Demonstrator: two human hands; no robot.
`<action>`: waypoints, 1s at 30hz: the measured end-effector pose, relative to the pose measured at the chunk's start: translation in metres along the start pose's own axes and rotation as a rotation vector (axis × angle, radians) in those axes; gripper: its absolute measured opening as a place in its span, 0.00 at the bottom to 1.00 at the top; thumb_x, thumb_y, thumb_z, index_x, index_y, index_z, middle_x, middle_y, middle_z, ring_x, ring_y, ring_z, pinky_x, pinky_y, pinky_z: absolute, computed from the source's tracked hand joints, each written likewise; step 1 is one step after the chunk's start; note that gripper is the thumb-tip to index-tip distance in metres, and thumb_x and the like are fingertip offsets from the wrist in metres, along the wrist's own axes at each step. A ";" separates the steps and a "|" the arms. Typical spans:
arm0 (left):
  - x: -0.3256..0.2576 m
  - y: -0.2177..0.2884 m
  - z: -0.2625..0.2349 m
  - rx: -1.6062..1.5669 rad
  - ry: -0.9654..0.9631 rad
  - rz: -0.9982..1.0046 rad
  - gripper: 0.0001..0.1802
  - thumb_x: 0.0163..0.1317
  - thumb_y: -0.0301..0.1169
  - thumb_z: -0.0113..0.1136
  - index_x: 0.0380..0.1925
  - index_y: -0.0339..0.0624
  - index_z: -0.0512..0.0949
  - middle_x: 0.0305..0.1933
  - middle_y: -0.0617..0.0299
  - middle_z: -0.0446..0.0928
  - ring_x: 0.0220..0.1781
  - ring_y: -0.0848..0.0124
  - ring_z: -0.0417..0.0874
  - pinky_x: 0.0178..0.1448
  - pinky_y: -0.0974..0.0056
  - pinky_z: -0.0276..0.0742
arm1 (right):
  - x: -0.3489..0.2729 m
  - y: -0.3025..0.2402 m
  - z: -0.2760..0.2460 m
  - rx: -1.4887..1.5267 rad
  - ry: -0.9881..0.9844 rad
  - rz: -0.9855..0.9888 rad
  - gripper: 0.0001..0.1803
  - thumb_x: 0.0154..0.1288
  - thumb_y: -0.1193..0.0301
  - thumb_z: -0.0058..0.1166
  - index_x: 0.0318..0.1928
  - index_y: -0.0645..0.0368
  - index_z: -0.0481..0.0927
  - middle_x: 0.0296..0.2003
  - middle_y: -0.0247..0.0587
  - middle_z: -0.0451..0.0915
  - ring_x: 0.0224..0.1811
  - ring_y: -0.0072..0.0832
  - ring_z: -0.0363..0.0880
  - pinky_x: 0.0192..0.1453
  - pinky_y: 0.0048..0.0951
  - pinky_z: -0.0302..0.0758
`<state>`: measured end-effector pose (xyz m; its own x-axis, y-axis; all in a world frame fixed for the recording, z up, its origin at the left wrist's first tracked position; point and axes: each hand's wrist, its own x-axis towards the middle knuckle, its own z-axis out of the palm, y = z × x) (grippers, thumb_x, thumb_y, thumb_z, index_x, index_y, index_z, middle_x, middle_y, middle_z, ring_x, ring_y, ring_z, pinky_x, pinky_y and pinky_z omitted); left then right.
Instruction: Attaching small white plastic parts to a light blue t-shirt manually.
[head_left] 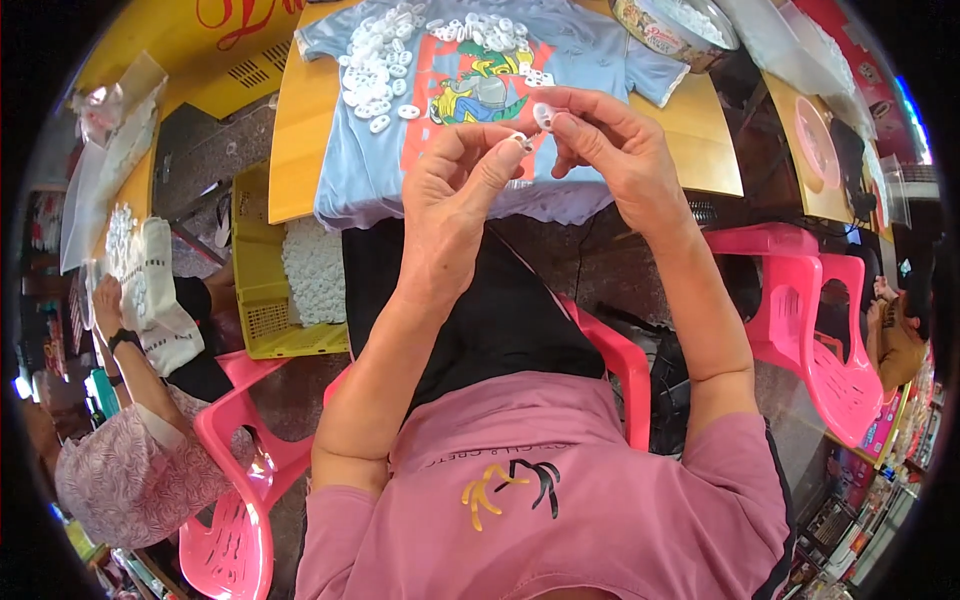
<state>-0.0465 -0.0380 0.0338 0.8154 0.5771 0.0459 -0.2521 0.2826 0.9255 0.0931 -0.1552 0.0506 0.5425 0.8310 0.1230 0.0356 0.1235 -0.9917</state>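
Both my hands are raised over the near edge of a light blue T-shirt (345, 180) spread on a wooden table. My left hand (445, 200) pinches a small white plastic piece (522, 142) between thumb and forefinger. Just right of it, a white oval plastic piece (543, 115) with dark openings is held in the fingertips of my right hand (625, 155). The two pieces are close together; whether they touch I cannot tell. Beyond my hands, a pile of white oval two-holed pieces (375, 75) lies on the shirt, with another cluster (485, 33) at the far middle.
A round tin (675, 30) with white contents stands at the table's far right. Left of my legs is a yellow crate (265, 300) holding many small white pieces (315, 275). Pink chairs (240, 480) stand on both sides. At the left, another person (135, 440) works at a table.
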 end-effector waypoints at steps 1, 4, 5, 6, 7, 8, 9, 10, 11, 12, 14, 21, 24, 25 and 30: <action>0.000 0.001 0.002 -0.023 0.005 -0.019 0.09 0.66 0.30 0.61 0.42 0.36 0.78 0.50 0.55 0.81 0.47 0.74 0.79 0.52 0.68 0.75 | -0.001 0.001 0.000 0.002 0.001 0.003 0.17 0.71 0.70 0.54 0.57 0.61 0.78 0.36 0.31 0.80 0.33 0.15 0.74 0.39 0.22 0.78; -0.002 0.005 0.008 -0.082 0.021 -0.043 0.10 0.66 0.31 0.61 0.42 0.36 0.78 0.46 0.56 0.81 0.46 0.73 0.80 0.51 0.68 0.75 | -0.003 0.001 0.001 0.106 -0.022 0.027 0.17 0.72 0.70 0.52 0.58 0.62 0.78 0.36 0.30 0.79 0.34 0.15 0.73 0.40 0.22 0.77; -0.002 0.006 0.009 -0.119 0.031 -0.047 0.11 0.66 0.32 0.63 0.42 0.35 0.78 0.40 0.62 0.81 0.41 0.77 0.78 0.48 0.70 0.75 | -0.004 0.000 0.001 0.157 -0.016 0.043 0.17 0.73 0.69 0.52 0.58 0.62 0.78 0.36 0.30 0.78 0.34 0.15 0.73 0.39 0.22 0.77; -0.001 0.006 0.009 -0.118 0.032 -0.048 0.11 0.66 0.32 0.63 0.42 0.35 0.78 0.40 0.62 0.81 0.41 0.77 0.78 0.48 0.70 0.75 | -0.005 -0.001 0.002 0.207 -0.010 0.059 0.17 0.73 0.69 0.51 0.58 0.63 0.78 0.36 0.30 0.78 0.34 0.15 0.73 0.39 0.22 0.77; -0.002 0.007 0.009 -0.104 0.030 -0.059 0.10 0.66 0.31 0.61 0.42 0.36 0.77 0.42 0.58 0.81 0.42 0.74 0.80 0.49 0.68 0.75 | -0.007 -0.002 0.002 0.207 -0.010 0.061 0.17 0.73 0.69 0.51 0.58 0.63 0.78 0.36 0.30 0.78 0.34 0.15 0.73 0.39 0.22 0.77; -0.002 0.007 0.009 -0.090 0.028 -0.070 0.09 0.67 0.30 0.60 0.42 0.36 0.76 0.43 0.55 0.81 0.44 0.71 0.81 0.50 0.66 0.76 | -0.008 -0.002 0.002 0.203 -0.011 0.047 0.17 0.73 0.69 0.51 0.57 0.63 0.78 0.36 0.30 0.78 0.34 0.15 0.73 0.39 0.22 0.77; -0.002 0.007 0.009 -0.090 0.029 -0.071 0.09 0.67 0.30 0.60 0.42 0.36 0.76 0.43 0.55 0.81 0.44 0.71 0.81 0.50 0.66 0.76 | -0.008 -0.003 0.002 0.199 -0.013 0.032 0.17 0.73 0.68 0.51 0.57 0.64 0.78 0.36 0.30 0.78 0.34 0.14 0.73 0.39 0.22 0.77; -0.002 0.006 0.009 -0.090 0.027 -0.070 0.10 0.66 0.31 0.60 0.42 0.36 0.76 0.41 0.57 0.80 0.41 0.72 0.80 0.48 0.66 0.76 | -0.009 -0.002 0.002 0.201 -0.014 0.035 0.17 0.73 0.68 0.51 0.57 0.64 0.78 0.36 0.30 0.78 0.34 0.14 0.73 0.39 0.22 0.77; -0.002 0.005 0.009 -0.090 0.026 -0.069 0.10 0.66 0.31 0.61 0.41 0.37 0.76 0.38 0.60 0.80 0.39 0.73 0.80 0.47 0.67 0.75 | -0.009 -0.002 0.003 0.182 -0.007 0.009 0.17 0.73 0.68 0.51 0.57 0.64 0.78 0.36 0.31 0.78 0.34 0.15 0.73 0.39 0.22 0.77; -0.002 0.005 0.010 -0.090 0.028 -0.070 0.10 0.66 0.31 0.61 0.41 0.37 0.76 0.38 0.60 0.80 0.39 0.73 0.80 0.47 0.67 0.75 | -0.009 -0.002 0.004 0.163 0.000 -0.017 0.17 0.73 0.68 0.51 0.57 0.64 0.78 0.36 0.31 0.78 0.34 0.15 0.74 0.39 0.22 0.78; -0.001 0.005 0.011 -0.095 0.037 -0.082 0.11 0.65 0.33 0.63 0.40 0.36 0.77 0.36 0.62 0.78 0.36 0.76 0.77 0.42 0.69 0.75 | -0.009 -0.005 0.005 0.140 -0.008 -0.029 0.17 0.73 0.69 0.51 0.56 0.64 0.78 0.36 0.31 0.78 0.34 0.15 0.74 0.39 0.22 0.78; -0.001 0.007 0.012 -0.074 0.033 -0.109 0.12 0.65 0.33 0.63 0.40 0.36 0.77 0.35 0.62 0.77 0.36 0.76 0.77 0.42 0.69 0.75 | -0.009 -0.008 0.005 -0.037 -0.011 -0.098 0.14 0.73 0.72 0.50 0.54 0.64 0.80 0.37 0.32 0.79 0.32 0.15 0.74 0.40 0.21 0.78; 0.000 0.005 0.011 -0.090 0.029 -0.105 0.12 0.65 0.33 0.63 0.40 0.36 0.77 0.34 0.62 0.77 0.35 0.76 0.77 0.42 0.69 0.75 | -0.009 -0.007 0.009 -0.156 0.032 -0.139 0.14 0.73 0.74 0.49 0.54 0.65 0.80 0.37 0.32 0.80 0.32 0.15 0.74 0.39 0.20 0.77; 0.000 0.005 0.011 -0.082 0.037 -0.098 0.11 0.65 0.33 0.63 0.39 0.35 0.77 0.34 0.62 0.77 0.35 0.76 0.77 0.41 0.69 0.76 | -0.009 -0.007 0.008 -0.156 0.031 -0.138 0.14 0.73 0.74 0.49 0.54 0.65 0.80 0.37 0.32 0.80 0.32 0.15 0.74 0.39 0.20 0.77; 0.000 0.005 0.012 -0.074 0.049 -0.090 0.11 0.65 0.32 0.62 0.39 0.35 0.76 0.34 0.62 0.77 0.34 0.76 0.77 0.40 0.70 0.76 | -0.010 -0.006 0.010 -0.243 0.024 -0.166 0.13 0.72 0.76 0.49 0.53 0.64 0.80 0.38 0.32 0.80 0.31 0.15 0.74 0.39 0.18 0.76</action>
<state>-0.0416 -0.0456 0.0427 0.8107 0.5828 -0.0561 -0.2182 0.3897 0.8947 0.0793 -0.1589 0.0555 0.5325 0.7967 0.2858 0.3240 0.1201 -0.9384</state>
